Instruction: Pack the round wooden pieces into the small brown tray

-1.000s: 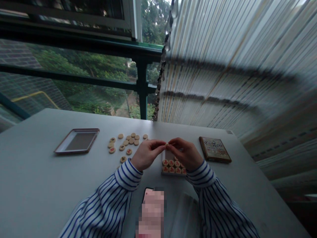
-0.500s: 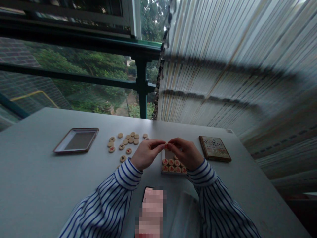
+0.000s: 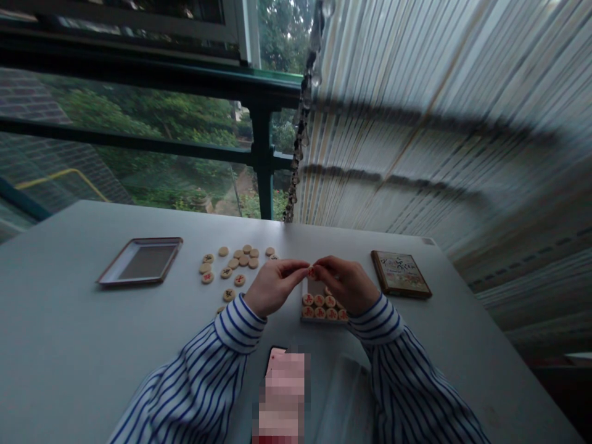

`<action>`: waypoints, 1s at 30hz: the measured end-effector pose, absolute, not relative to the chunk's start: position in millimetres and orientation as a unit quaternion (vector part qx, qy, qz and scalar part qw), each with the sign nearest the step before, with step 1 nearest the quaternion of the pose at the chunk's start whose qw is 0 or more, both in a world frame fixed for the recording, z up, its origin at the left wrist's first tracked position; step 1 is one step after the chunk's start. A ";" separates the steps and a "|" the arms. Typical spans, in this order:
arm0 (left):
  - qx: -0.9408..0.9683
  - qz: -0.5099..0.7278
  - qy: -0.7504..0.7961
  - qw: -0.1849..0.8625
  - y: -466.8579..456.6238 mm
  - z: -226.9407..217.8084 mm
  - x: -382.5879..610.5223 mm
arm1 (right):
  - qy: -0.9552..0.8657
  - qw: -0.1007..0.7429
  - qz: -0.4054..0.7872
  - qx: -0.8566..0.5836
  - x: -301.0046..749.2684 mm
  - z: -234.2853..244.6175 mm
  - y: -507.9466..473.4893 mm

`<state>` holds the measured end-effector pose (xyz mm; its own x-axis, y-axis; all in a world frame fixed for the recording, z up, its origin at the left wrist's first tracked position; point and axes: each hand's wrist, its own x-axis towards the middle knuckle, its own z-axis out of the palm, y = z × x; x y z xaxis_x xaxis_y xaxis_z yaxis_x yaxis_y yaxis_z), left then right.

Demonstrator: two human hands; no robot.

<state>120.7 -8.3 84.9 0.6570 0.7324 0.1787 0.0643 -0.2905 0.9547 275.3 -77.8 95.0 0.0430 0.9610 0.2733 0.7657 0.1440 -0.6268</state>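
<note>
My left hand (image 3: 276,285) and my right hand (image 3: 348,285) meet fingertip to fingertip, pinching one round Chinese chess piece (image 3: 312,272) with a red character. The held piece is above the far part of a shallow box (image 3: 317,287). Red-marked chess pieces (image 3: 319,306) lie in rows along the near side of that box, characters up; my right hand hides its right part. To the left of my left hand, loose chess pieces (image 3: 243,261) are scattered on the table, some face down, others showing red or dark characters.
An open tray-like lid (image 3: 172,261) lies on the white table (image 3: 152,327) at the left. A decorated flat box (image 3: 400,274) sits at the right. Nearest me is a phone (image 3: 276,354), mostly blurred out. Beyond the table are a window and a string curtain (image 3: 393,142).
Both hands keep nearly the same place and still pinch the piece, whose red face now shows a little more. The view has shifted slightly.
</note>
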 end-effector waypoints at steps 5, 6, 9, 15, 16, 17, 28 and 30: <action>0.741 0.315 0.274 0.527 -8.7 85.9 120.8 | -0.680 0.340 0.143 -0.633 275.4 95.5 -77.9; 0.739 0.314 0.274 0.528 -8.8 85.8 120.9 | -0.680 0.344 0.147 -0.630 275.4 95.4 -77.8; 0.733 0.311 0.277 0.537 -8.9 85.0 121.4 | -0.681 0.340 0.144 -0.632 275.7 94.7 -77.5; 0.705 0.306 0.285 0.572 -7.7 83.4 122.4 | -0.690 0.324 0.133 -0.633 278.3 97.8 -79.6; 0.696 0.307 0.291 0.581 -7.3 83.1 122.8 | -0.695 0.324 0.139 -0.627 278.8 98.8 -80.2; 0.685 0.309 0.298 0.589 -7.0 82.7 123.2 | -0.701 0.323 0.147 -0.618 279.3 99.6 -80.7; 0.664 0.315 0.329 0.594 -8.6 81.1 126.6 | -0.741 0.291 0.071 -0.601 282.7 90.5 -75.3; 0.664 0.314 0.334 0.592 -9.0 80.1 127.5 | -0.749 0.278 0.049 -0.599 282.9 90.5 -75.0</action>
